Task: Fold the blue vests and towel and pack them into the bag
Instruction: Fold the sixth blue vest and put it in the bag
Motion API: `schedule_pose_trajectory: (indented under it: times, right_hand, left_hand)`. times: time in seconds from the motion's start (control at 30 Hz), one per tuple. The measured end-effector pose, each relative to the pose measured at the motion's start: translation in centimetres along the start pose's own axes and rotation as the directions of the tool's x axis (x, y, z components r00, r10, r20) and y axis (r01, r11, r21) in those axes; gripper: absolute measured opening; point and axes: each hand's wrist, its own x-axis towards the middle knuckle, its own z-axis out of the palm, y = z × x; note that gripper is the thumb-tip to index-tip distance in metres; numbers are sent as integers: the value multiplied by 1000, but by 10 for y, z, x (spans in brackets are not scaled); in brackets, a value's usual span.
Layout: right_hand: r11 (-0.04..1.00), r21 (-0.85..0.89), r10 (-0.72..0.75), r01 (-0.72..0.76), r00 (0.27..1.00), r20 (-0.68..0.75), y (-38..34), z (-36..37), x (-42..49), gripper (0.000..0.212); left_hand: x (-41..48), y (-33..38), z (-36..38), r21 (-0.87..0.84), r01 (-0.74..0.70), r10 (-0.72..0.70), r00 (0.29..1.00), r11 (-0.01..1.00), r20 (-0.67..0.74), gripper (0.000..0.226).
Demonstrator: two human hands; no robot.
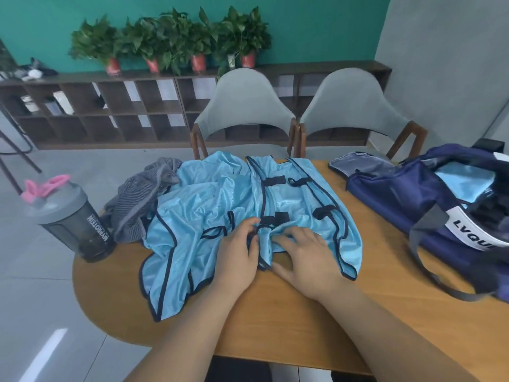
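MYPROTEIN on the shaker bottle (74, 221), LVQU on the bag (385, 194)

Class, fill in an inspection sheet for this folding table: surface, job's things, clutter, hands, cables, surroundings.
Surface: round wooden table, partly covered by cloth.
Job's things: blue vests unfolded, heaped; grey striped towel crumpled at their left; navy bag open at right, light blue fabric inside.
Clutter: shaker bottle at the table's left edge.
Hands: left hand and right hand side by side, fingers curled into bunched vest fabric.
Cables: nothing seen.
Surroundings: two grey chairs, shelf unit, potted plants.
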Motion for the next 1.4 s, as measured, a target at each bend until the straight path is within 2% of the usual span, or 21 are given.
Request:
schedule_pose_trajectory:
  times: [0.1, 0.17, 0.27, 0.37, 0.43, 0.53, 0.73, 0.8, 0.9, 1.0, 1.07, 1.1, 1.17, 1.23, 1.4]
  right_hand:
    - [990, -14, 142, -143, 988, -65, -1, 7, 5, 37]
    - [978, -8, 206, -208, 972, -114, 3, 9, 6, 28]
    - [971, 63, 238, -231, 960, -146, 9, 10, 2, 17]
    - [961, 143, 258, -237, 954, -150, 8, 8, 0, 35]
    - [942, 205, 298, -265, 942, -154, 9, 6, 0, 35]
    - [911, 288, 343, -294, 930, -135, 8, 3, 0, 26]
    - [906, 297, 349, -301, 929, -122, 5, -5, -1, 15]
    - [940, 247, 283, -237, 944, -171, 2, -7, -4, 17]
    - [980, 192, 103, -59, 968, -227, -2, -9, -8, 37]
    - [978, 209, 9, 31, 982, -190, -7, -11, -11, 35]
    - [984, 179, 20, 6, 990, -143, -7, -11, -11, 52]
    - [990, 144, 15, 7, 988, -154, -7, -9, -11, 52]
    - [995, 97, -8, 32, 972, -235, -6, -6, -11, 34]
    - [992, 121, 15, 25, 948, -319, -3, -6, -11, 22]
    - [970, 243, 106, -18, 929, -354, -1, -10, -18, 33]
  left_hand:
    - [-1, 2, -6, -68, -26, 28, 999, 997, 27, 50]
    - [-2, 5, -9, -74, -82, 85, 995, 994, 48, 69]
    - [-2, 12, -12, 39, -193, 189, 978, 980, 94, 86]
    - [-5, 18, -9, 105, -317, 293, 936, 943, 197, 81]
    - [-7, 17, -5, 116, -373, 345, 916, 921, 204, 61]
    - [-8, 10, -2, 155, -329, 317, 943, 932, 98, 29]
    - [-11, 6, -5, 99, -169, 170, 985, 981, -3, 33]
    - [-12, 8, -5, 72, -134, 135, 991, 988, -8, 33]
    - [-10, 13, -4, 76, -210, 214, 976, 975, -49, 22]
    - [-7, 17, -3, 38, -238, 240, 968, 971, -70, 12]
    - [-9, 22, -4, 8, -209, 209, 975, 978, -75, 13]
    - [-10, 24, -4, -4, -199, 199, 977, 980, -73, 14]
    - [-10, 29, -7, -30, -180, 178, 982, 983, -55, 18]
    - [-7, 32, -12, -48, -163, 162, 987, 986, -24, 26]
    - [-1, 28, -23, -3, -165, 164, 978, 986, 130, 46]
